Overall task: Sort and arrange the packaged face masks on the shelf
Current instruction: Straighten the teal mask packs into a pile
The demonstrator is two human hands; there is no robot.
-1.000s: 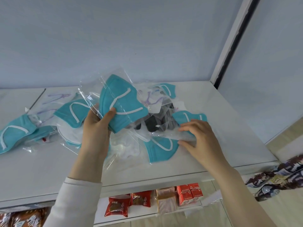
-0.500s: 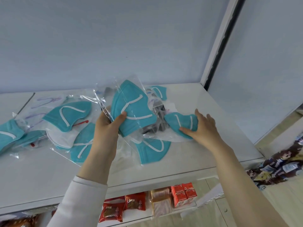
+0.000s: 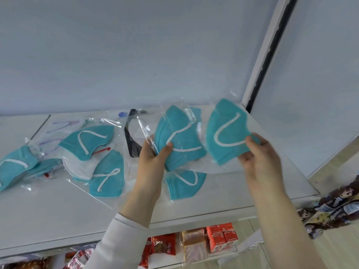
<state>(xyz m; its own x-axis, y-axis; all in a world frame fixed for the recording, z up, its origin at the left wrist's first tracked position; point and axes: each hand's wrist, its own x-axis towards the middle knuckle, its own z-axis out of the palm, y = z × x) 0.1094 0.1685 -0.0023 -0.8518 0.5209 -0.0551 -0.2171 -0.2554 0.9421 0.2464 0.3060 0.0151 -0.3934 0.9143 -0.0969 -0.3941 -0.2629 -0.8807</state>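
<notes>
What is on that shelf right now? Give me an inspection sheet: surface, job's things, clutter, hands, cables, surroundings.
Surface: white shelf, packs strewn across it.
Job's things: two teal mask packs held up, the left pack and the right pack; further teal packs lie loose, with a white mask pack and a black mask pack.
Clutter: nothing seen.
Hands: left hand grips the left pack; right hand pinches the right pack.
Cables: nothing seen.
Surroundings: pale wall behind; red snack packets and red cartons below the shelf.
</notes>
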